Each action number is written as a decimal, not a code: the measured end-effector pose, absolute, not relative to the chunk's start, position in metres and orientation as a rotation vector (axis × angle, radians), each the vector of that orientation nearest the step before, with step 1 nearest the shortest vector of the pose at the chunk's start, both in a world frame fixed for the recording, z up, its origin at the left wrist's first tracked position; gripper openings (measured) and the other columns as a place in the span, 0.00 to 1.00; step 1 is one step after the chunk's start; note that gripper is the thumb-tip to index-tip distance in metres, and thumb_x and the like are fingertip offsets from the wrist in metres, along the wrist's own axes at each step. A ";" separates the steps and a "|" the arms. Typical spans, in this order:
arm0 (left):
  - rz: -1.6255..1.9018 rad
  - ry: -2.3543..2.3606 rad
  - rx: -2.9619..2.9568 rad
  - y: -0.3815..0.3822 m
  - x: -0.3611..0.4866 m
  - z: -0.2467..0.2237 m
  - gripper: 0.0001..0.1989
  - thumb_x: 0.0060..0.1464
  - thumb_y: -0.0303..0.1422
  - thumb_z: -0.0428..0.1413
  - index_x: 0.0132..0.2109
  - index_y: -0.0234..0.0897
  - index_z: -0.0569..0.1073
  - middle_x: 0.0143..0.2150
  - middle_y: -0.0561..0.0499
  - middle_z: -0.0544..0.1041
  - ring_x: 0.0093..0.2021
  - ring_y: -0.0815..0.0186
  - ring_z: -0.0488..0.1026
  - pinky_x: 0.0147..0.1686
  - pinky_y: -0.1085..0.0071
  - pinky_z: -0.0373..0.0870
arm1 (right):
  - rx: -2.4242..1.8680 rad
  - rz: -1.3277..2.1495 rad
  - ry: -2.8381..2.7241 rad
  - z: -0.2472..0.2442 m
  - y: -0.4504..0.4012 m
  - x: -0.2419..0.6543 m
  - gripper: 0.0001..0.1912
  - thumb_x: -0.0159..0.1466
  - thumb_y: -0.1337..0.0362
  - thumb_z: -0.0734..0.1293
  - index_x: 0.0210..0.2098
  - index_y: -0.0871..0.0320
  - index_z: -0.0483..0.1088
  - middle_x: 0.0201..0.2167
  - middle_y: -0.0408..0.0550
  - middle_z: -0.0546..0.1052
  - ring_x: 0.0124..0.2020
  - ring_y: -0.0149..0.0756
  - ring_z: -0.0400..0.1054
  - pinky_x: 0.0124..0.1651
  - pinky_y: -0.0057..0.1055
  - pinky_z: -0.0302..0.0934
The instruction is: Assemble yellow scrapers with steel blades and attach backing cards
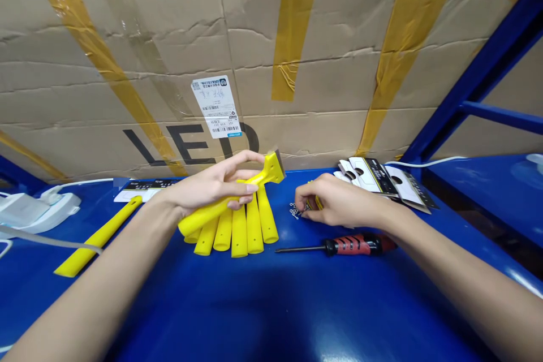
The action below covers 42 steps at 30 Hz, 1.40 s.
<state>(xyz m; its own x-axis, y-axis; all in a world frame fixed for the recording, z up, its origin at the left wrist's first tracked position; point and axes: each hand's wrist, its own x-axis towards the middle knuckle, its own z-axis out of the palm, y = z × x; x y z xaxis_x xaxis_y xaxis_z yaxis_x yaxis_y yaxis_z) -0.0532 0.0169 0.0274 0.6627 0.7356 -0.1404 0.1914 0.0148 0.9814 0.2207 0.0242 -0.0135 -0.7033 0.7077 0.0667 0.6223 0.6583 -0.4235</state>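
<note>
Left hand [207, 184] wraps a yellow plastic scraper [212, 209], metal blade end up, just above the fan of yellow handles [240, 232] on the blue shelf [254, 311]. Right hand [335, 201] sits right of the fan, fingertips [299, 198] pinched on something too small to tell, beside small screws [293, 210]. Red-black screwdriver [352, 244] lies right of the fan, open blue room in front, cardboard box [212, 39] wall behind.

Single head-worn view, directed forward and down; the left hand [207, 186] and right hand [341, 201] are framed closely above a blue workbench [271, 305].
</note>
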 end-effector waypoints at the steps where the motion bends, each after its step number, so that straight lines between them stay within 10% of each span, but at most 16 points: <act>1: 0.499 0.770 1.379 0.017 -0.054 0.024 0.21 0.60 0.27 0.59 0.56 0.45 0.63 0.32 0.58 0.67 0.26 0.76 0.60 0.27 0.79 0.59 | -1.066 0.499 -2.705 -0.013 0.023 0.220 0.05 0.58 0.72 0.68 0.29 0.55 0.73 0.26 0.41 0.77 0.26 0.29 0.66 0.31 0.28 0.53; 42: 0.498 0.636 1.014 0.020 -0.050 0.002 0.17 0.59 0.23 0.58 0.53 0.40 0.65 0.30 0.57 0.65 0.23 0.77 0.60 0.23 0.80 0.57 | -0.991 0.480 -2.194 -0.013 0.013 0.201 0.11 0.63 0.67 0.67 0.31 0.53 0.58 0.30 0.43 0.77 0.30 0.33 0.70 0.34 0.29 0.59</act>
<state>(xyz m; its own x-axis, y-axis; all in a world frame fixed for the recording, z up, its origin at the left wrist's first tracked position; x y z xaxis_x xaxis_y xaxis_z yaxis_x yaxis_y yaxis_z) -0.0499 0.0201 0.0016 0.7168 0.6497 -0.2531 -0.0902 0.4463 0.8903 0.2013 0.0125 -0.0133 -0.4845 0.7637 0.4266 0.5158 0.6433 -0.5658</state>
